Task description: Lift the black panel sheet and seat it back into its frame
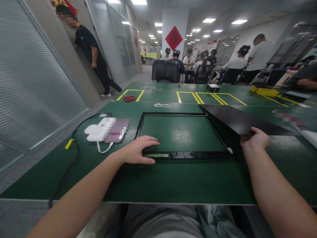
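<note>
A black rectangular frame (198, 154) lies flat on the green table (173, 185), with a thin green circuit strip (156, 155) along its near bar. Over the frame's near left corner rests my left hand (140, 148), fingers spread and thumb apart. To the right of the frame, my right hand (255, 140) grips the near edge of a thin black panel (237, 119). The panel is tilted above the table, and one far corner reaches the frame's far right corner; whether they touch I cannot tell. A small white piece (229, 150) sits at the frame's near right corner.
Left of the frame are a phone (117, 130), a white charger (101, 129) and a black cable (78, 142). Farther back lie red scissors (129, 98), small white strips (162, 105), a clear cup (153, 84) and a black box (213, 88). Several people work beyond; one person (90, 46) stands at left.
</note>
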Demonstrator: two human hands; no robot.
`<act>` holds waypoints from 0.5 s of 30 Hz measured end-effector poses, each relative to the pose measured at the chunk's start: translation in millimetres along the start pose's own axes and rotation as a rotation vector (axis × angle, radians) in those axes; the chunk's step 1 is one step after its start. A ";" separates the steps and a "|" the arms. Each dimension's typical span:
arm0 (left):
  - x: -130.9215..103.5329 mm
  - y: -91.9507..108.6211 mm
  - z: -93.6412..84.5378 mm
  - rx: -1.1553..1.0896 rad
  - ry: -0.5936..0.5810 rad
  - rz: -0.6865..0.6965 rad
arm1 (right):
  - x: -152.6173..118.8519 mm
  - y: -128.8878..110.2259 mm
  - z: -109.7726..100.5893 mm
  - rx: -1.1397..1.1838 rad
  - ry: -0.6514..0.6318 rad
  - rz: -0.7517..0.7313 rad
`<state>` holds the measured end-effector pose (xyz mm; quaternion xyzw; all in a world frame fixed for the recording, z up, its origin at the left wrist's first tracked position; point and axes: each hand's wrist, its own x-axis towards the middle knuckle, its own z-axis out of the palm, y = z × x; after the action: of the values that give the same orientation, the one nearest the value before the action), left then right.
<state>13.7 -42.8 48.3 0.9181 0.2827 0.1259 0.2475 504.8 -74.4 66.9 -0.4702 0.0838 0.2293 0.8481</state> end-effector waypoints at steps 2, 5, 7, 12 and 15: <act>0.3 -1.6 -1.6 -0.076 0.059 -0.034 | -6.5 -2.0 1.0 0.009 -0.019 -0.004; 1.6 -3.7 -3.2 -0.209 0.216 -0.141 | -16.1 -3.0 2.1 0.031 -0.084 -0.008; 3.1 -4.3 -3.5 -0.351 0.323 -0.232 | -22.1 -2.7 2.4 0.061 -0.169 -0.011; 8.2 -3.2 -3.2 -0.785 0.544 -0.414 | -33.8 -2.6 -0.6 0.102 -0.387 0.030; 11.5 -2.1 -5.3 -1.017 0.660 -0.501 | -37.7 -2.2 -2.9 0.060 -0.396 0.081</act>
<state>20.1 -32.6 52.7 0.5060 0.4543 0.4577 0.5728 472.8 -89.5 80.5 -0.3869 -0.0590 0.3485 0.8517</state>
